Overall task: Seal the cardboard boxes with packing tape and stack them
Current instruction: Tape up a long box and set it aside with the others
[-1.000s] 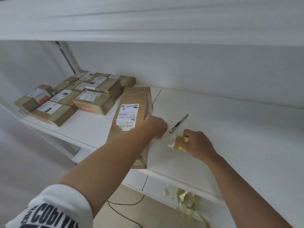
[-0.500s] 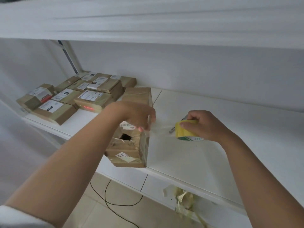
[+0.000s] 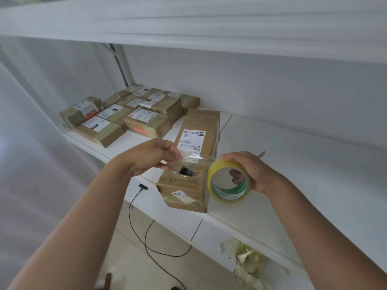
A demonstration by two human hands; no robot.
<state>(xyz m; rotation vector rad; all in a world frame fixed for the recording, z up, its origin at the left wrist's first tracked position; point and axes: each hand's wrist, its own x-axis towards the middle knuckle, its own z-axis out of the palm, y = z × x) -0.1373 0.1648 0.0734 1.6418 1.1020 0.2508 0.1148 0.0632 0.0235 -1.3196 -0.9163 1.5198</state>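
Clear tape strip (image 3: pixel 193 159), pinched by the left hand (image 3: pixel 151 156) and drawn from the roll (image 3: pixel 229 183) gripped in the right hand (image 3: pixel 250 171), could, I think, fold onto itself above the torn box (image 3: pixel 191 164).

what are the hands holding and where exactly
The right hand grips the tape roll, fingers over its outer rim and thumb inside the core. The left hand pinches the free end of the tape strip.

The right hand (image 3: pixel 254 171) now holds the yellow roll of packing tape (image 3: pixel 229 182) lifted, its core facing the camera; the left hand (image 3: pixel 151 156) pinches a longer clear strip (image 3: pixel 193 159) above the long brown cardboard box (image 3: pixel 192 164).
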